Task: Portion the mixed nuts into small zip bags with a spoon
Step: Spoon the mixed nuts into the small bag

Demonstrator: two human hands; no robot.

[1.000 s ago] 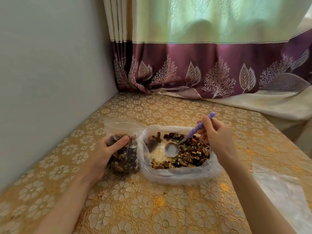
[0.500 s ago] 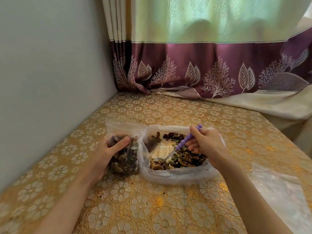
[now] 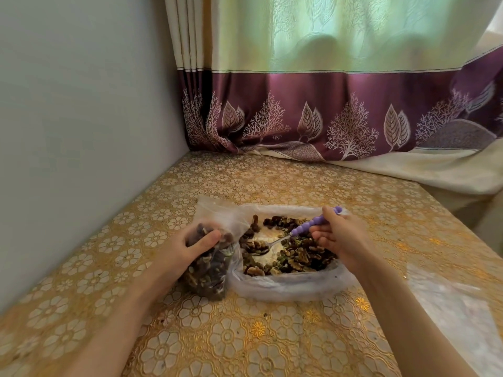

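The right hand pinches the purple beaded handle of the spoon between thumb and fingers, the handle end sticking up past the knuckles. The spoon slopes down to the left, and its metal bowl sits low among the nuts in the big bag, over a pale bare patch in the middle of the pile. The nuts lie mostly along the far edge, the right side and the near edge of that bag, whose rim is rolled down and open.

The left hand grips the zip bag, thumb curled across its front and fingers hidden behind. This bag stands upright, touching the left side of the big bag, well filled with nuts, its clear top rising loose and open above the hand.

Both bags rest on the table, covered in a gold floral cloth. Flat clear plastic lies on the table at the right, near the right forearm. A grey wall runs along the table's left edge. A curtain, pale green above and purple with leaf and tree motifs below, hangs behind and drapes onto the far end of the table.
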